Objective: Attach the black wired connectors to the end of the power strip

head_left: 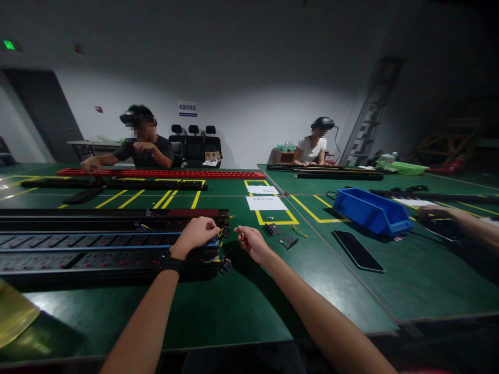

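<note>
Long black power strips (128,259) with rows of sockets and red dots lie side by side at the left, their ends near the middle. At those ends my left hand (198,234), a dark watch on its wrist, is closed with the fingertips by yellow wires (222,232) and a small black end piece (226,231). What it pinches is too small to tell. Just right of it, my right hand (251,243) is closed in a pinch above the table; its contents cannot be made out. Another black end piece (225,266) sits by the nearer strip end.
Small black parts (288,241) and a short yellow wire (299,231) lie right of my right hand. Farther right are a phone (357,251), a blue bin (370,213) and another person's hand (432,212). Two people work across the green table (323,291).
</note>
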A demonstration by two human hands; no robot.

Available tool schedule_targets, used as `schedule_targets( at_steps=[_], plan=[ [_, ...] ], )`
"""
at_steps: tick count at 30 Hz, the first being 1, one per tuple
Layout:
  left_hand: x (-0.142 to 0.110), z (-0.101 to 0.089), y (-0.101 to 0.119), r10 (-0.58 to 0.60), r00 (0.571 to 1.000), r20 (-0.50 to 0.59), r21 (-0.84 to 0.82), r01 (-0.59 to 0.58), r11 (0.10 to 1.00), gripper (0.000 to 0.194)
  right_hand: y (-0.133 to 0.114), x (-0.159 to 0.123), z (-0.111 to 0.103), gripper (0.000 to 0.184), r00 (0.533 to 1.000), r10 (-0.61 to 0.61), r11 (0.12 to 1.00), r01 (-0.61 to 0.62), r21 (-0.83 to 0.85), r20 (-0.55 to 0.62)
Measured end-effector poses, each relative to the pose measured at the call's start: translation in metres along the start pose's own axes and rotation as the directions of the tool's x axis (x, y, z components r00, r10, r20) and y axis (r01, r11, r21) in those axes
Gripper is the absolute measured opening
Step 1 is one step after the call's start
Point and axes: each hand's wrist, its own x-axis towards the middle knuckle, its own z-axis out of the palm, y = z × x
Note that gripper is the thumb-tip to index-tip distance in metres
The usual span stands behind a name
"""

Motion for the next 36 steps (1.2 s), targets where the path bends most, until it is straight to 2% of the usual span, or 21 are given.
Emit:
schedule_targets(
  at_steps=[7,16,22,28,36],
  plan=[
    [-0.004,0.006,0.007,-0.048,0.999,0.002,0.165,0.047,0.985,0.029,0.003,0.001,-0.002,0.020,1.000,0.005,1.000,-0.004,-0.027,0.014],
    [-0.004,0.008,0.008,-0.071,0.997,-0.022,0.218,0.074,0.973,0.031,0.004,0.002,-0.002,0.023,0.999,-0.005,0.998,0.008,-0.067,0.050],
    [-0.006,0.010,0.011,-0.060,0.998,-0.014,0.254,0.061,0.965,0.034,0.001,-0.001,0.000,0.024,0.998,-0.013,0.994,0.019,-0.108,0.060],
    [-0.009,0.011,0.019,0.060,0.997,0.045,0.276,-0.070,0.959,0.053,0.000,-0.004,0.003,0.029,0.997,-0.031,0.992,0.039,-0.123,0.068],
    [-0.010,0.003,0.020,0.024,1.000,-0.015,0.287,-0.019,0.958,0.052,0.000,-0.005,0.002,0.027,0.997,-0.034,0.988,0.043,-0.147,0.064]
  ],
)
